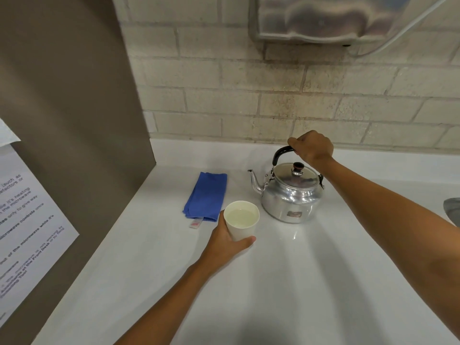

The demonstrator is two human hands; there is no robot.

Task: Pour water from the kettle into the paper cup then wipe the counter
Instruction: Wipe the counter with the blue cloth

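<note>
Nearest the camera, 2 bare forearms reach out over the white counter (286, 295), both cut off by the frame before the elbows. The left hand (225, 241) wraps the lower part of the paper cup (242, 221), thumb across the front near its base and the fingers hidden behind the cup wall; the cup's bottom is covered by the hand, so whether it rests on the counter or is lifted off it cannot be told. The cup stands upright with clear water close to its rim. Just beside it on the left lies a folded blue cloth (206, 195) flat on the counter, a small white tag (196, 224) sticking out from its near edge, the print on it too small to read. Behind and right of the cup sits the metal kettle (290, 195), upright on the counter, lid on, spout pointing left. The right hand (312, 146) is closed around the kettle's black handle (280, 154), hiding its upper part. At the far left a brown panel (74, 120) carries a printed notice (27, 227), partly cut off. At the right edge, a grey object (453, 210) is only partly visible. Farthest back rises a pale brick wall (224, 95), with a blurred metal wall unit (323, 18) cropped by the top edge.
</note>
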